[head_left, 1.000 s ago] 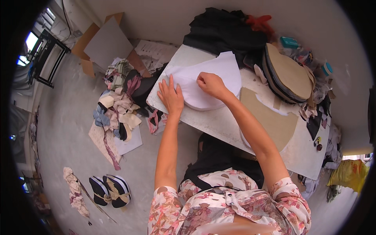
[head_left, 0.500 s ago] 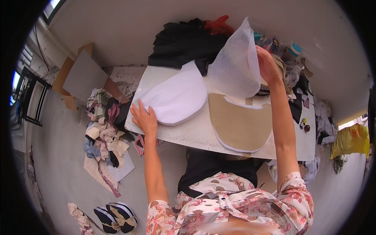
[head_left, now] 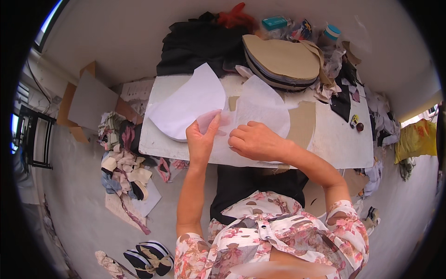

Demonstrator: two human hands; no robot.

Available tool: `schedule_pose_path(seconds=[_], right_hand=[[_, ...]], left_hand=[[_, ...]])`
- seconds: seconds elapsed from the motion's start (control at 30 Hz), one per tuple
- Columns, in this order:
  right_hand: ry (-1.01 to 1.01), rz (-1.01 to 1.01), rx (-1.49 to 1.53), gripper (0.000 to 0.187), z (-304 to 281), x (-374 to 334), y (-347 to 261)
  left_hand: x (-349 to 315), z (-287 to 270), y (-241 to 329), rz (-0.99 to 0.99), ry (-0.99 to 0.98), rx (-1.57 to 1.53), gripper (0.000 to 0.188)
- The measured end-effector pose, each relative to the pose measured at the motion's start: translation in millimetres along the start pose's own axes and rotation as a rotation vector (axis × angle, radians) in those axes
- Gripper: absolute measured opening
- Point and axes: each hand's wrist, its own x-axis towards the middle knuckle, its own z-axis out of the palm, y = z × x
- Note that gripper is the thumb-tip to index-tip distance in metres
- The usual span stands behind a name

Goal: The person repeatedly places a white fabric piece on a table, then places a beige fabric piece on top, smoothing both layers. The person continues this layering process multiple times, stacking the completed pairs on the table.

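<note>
A thin, see-through white sheet point(head_left: 262, 102) with a rounded outline lies over the tan curved piece point(head_left: 303, 128) on the table. My left hand point(head_left: 202, 139) pinches the sheet's left edge between thumb and fingers; the fingers show faintly through it. Close beside it, my right hand point(head_left: 260, 142) has its fingers curled in on the same sheet near the table's front edge. Just left of the hands rest white curved pieces point(head_left: 186, 107), seemingly layered. The sheet covers most of the tan piece.
Behind the sheet stands a stack of tan-topped curved pieces point(head_left: 283, 58). Black fabric point(head_left: 200, 49) and a red cloth point(head_left: 237, 17) lie at the back. Fabric scraps point(head_left: 125, 160) pile up left of the table. A jar with a blue lid point(head_left: 331, 32) stands at the back right.
My right hand has brought the raised sheet down and toward me over the tan piece. My left hand has moved right, off the white pieces, and now grips the sheet's edge.
</note>
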Motion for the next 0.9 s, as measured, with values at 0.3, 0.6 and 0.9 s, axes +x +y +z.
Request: schedule_pose_path(seconds=[0.3, 0.6, 0.9], right_hand=[[-0.211, 0.041, 0.329, 0.027, -26, -5, 52], [0.112, 0.576, 0.852, 0.011, -95, -125, 31], [0.516, 0.955, 0.992, 0.015, -65, -185, 66]], left_hand=[[-41, -12, 26, 0.417, -0.05, 0.584, 0.016], [-48, -24, 26, 0.009, 0.086, -0.067, 0.022], [18, 19, -61, -0.169, -0.044, -0.09, 0.021]])
